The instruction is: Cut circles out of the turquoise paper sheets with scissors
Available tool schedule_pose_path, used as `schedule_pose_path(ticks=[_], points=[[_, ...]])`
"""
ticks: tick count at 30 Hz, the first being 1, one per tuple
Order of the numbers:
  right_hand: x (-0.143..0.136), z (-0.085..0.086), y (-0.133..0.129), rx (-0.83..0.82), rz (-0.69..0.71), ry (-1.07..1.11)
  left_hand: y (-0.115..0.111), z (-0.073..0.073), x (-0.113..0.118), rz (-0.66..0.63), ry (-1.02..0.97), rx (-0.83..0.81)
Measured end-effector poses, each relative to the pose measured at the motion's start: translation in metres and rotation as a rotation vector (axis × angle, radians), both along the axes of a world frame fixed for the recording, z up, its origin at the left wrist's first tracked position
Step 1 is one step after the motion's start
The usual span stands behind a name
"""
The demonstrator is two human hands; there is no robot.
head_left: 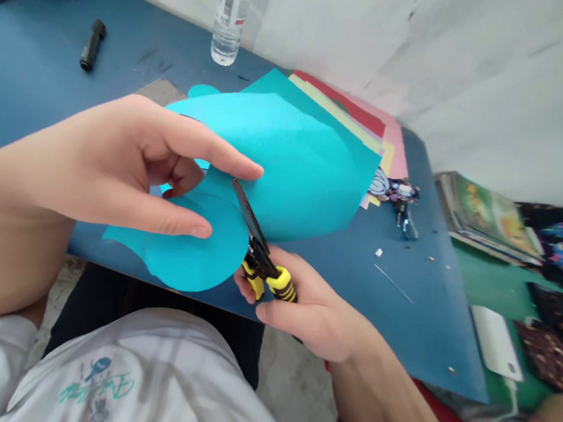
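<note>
A bright blue paper sheet (291, 165) is raised over the table, its lower left part cut into a rounded outline. My left hand (150, 163) grips the paper, with the thumb on the rounded part and the index finger stretched along the sheet. My right hand (297, 300) is closed round the yellow and black handles of the scissors (262, 252). The dark blades lie at the paper between the rounded part and the larger sheet, their tip near my left index finger. The other fingers of my left hand are curled and partly hidden.
A water bottle (228, 21) stands by the wall, and a black marker (93, 45) lies at the back left. Coloured paper sheets (396, 146) are stacked behind the blue paper. Books (492, 216) and a white power bank (496, 342) are at the right.
</note>
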State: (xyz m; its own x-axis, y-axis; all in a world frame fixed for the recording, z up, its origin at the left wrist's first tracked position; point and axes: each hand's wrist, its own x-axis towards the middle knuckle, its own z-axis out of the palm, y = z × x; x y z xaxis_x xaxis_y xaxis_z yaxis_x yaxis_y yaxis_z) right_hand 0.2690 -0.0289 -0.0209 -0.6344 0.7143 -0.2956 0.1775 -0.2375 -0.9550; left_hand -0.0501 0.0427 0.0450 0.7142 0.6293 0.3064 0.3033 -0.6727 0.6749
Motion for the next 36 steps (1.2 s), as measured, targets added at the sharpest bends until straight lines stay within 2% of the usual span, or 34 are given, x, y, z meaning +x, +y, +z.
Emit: schedule_pose_path(ticks=[3,8,18,29,36], points=[[0.0004,-0.0007,-0.001,-0.005,-0.004,-0.013,0.0001,0.0008,-0.0002,-0.021,-0.014,-0.1],[-0.0006,0.0004,-0.0008,-0.019,-0.016,0.001,-0.0005,0.0031,0.0013,-0.028,-0.018,-0.128],[0.0,-0.0004,0.0012,0.003,0.001,-0.001,0.0001,0.0015,0.0022,-0.043,-0.027,-0.09],[-0.0013,0.0023,0.0026,-0.02,-0.002,0.012,-0.0008,0.0071,0.0067,-0.046,-0.051,-0.143],[0.0002,-0.0001,0.0021,-0.019,-0.006,0.01,0.0004,0.0022,0.0012,-0.049,-0.062,-0.056]])
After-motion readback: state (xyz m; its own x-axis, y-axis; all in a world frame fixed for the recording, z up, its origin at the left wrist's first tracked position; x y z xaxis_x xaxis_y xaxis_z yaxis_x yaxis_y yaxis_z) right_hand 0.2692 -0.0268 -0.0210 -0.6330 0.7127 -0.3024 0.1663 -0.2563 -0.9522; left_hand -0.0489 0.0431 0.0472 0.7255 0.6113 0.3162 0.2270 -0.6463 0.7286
